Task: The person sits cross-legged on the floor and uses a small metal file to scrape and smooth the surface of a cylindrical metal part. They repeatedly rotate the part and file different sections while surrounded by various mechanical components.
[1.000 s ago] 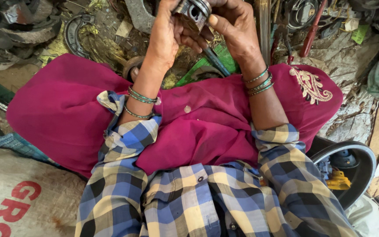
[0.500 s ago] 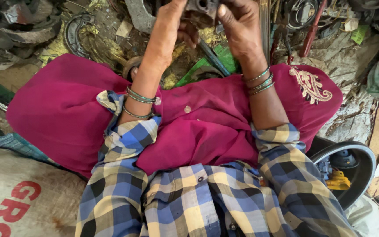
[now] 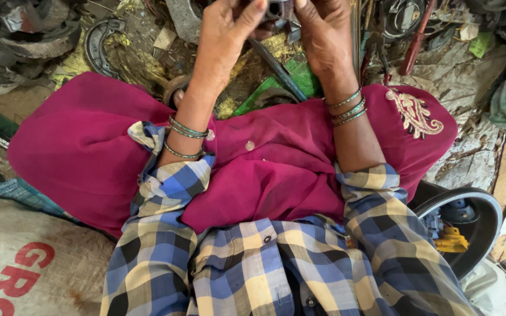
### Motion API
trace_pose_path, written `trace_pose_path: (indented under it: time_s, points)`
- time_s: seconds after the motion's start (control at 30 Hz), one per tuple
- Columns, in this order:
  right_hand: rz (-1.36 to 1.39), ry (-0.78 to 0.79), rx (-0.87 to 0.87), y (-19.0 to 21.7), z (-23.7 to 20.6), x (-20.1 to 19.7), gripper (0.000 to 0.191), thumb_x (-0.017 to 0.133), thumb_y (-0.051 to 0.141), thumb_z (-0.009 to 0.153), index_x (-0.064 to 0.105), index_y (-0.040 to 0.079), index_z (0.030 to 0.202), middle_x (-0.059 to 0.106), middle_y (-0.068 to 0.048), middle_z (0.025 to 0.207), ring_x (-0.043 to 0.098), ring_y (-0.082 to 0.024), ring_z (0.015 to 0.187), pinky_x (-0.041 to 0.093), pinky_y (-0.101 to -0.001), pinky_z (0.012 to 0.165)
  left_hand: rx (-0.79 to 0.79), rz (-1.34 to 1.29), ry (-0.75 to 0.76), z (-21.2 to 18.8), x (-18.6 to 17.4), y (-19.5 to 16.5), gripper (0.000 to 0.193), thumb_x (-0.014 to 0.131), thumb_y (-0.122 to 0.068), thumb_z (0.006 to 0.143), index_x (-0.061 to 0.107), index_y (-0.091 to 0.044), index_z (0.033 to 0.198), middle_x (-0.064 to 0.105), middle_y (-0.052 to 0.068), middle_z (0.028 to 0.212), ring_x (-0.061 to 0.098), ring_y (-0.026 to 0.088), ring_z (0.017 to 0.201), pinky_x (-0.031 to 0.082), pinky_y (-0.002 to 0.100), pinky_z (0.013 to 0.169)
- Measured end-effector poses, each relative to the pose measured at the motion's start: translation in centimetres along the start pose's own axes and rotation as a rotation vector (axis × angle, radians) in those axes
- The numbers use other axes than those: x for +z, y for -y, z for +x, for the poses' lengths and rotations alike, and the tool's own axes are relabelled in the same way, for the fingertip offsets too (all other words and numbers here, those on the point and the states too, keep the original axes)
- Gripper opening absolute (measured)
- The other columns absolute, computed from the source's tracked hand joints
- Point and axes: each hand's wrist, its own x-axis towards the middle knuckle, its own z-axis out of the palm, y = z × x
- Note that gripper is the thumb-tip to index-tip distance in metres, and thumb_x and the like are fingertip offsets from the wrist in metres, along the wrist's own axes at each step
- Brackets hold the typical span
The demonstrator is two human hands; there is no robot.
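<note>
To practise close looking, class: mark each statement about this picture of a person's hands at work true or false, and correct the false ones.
1. Both hands hold one small metal part between them. True: the left hand and right hand meet on the small dark metal part at the top edge.
2. The wrists are bare. False: both wear thin green bangles.
3. A magenta cloth lies across the lap. True.
4. The shirt sleeves are plain white. False: the checked sleeves are blue, yellow and white.
5. A curved metal shoe-shaped part lies on the ground at upper left. True.
</note>
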Motion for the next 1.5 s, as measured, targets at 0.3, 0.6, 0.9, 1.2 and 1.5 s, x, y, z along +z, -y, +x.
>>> trace_pose_path:
  time_s: [0.3, 0.6, 0.9, 1.2, 1.5]
  points:
    - [-0.022, 0.024, -0.003, -0.1, 0.0, -0.1, 0.016, 0.075, 0.007, 0.106, 0.073, 0.005, 0.122, 0.075, -0.004, 0.123, 0.069, -0.015, 0.117, 0.052, -0.0304, 0.104, -0.050, -0.050, -0.023, 0.1, 0.0, -0.1, 0.041, 0.081, -0.026, 0.100, 0.065, 0.002, 0.124, 0.073, 0.006, 0.112, 0.073, 0.014, 0.101, 0.066, 0.030, 0.084]
    - [-0.006, 0.037, -0.008, 0.0, -0.1, -0.2, 0.018, 0.077, 0.008, 0.105, 0.073, 0.005, 0.122, 0.075, -0.005, 0.122, 0.069, -0.015, 0.111, 0.054, -0.0311, 0.101, -0.020, -0.116, 0.065, 0.0, -0.2, 0.3, 0.044, 0.079, -0.029, 0.102, 0.061, -0.001, 0.132, 0.071, 0.007, 0.120, 0.072, 0.015, 0.108, 0.067, 0.033, 0.094]
    - [-0.312, 0.108, -0.049, 0.1, -0.1, 0.0, 0.039, 0.083, 0.021, 0.102, 0.068, 0.003, 0.132, 0.071, -0.007, 0.128, 0.068, -0.021, 0.121, 0.057, -0.0341, 0.104, 0.076, -0.001, -0.046, 0.4, -0.2, 1.4, 0.039, 0.078, -0.025, 0.103, 0.064, -0.001, 0.130, 0.072, 0.009, 0.127, 0.069, 0.018, 0.120, 0.055, 0.032, 0.109]
    - [-0.647, 0.103, 0.031, -1.3, -0.2, -0.4, 0.068, 0.092, 0.035, 0.095, 0.056, -0.005, 0.137, 0.070, -0.015, 0.127, 0.072, -0.026, 0.120, 0.062, -0.0396, 0.106, -0.012, -0.055, -0.043, 0.0, 0.1, 1.6, 0.040, 0.058, -0.033, 0.111, 0.064, 0.003, 0.128, 0.070, 0.002, 0.116, 0.068, 0.010, 0.108, 0.062, 0.032, 0.096]
    - [-0.671, -0.003, 0.063, -1.4, -0.7, -0.5, 0.051, 0.080, 0.023, 0.103, 0.053, -0.003, 0.138, 0.069, -0.013, 0.124, 0.069, -0.023, 0.110, 0.060, -0.0366, 0.100, 0.119, 0.277, -0.126, -0.3, 0.0, 1.5, 0.037, 0.057, -0.032, 0.117, 0.069, 0.001, 0.129, 0.078, 0.006, 0.115, 0.066, 0.012, 0.103, 0.056, 0.032, 0.090]
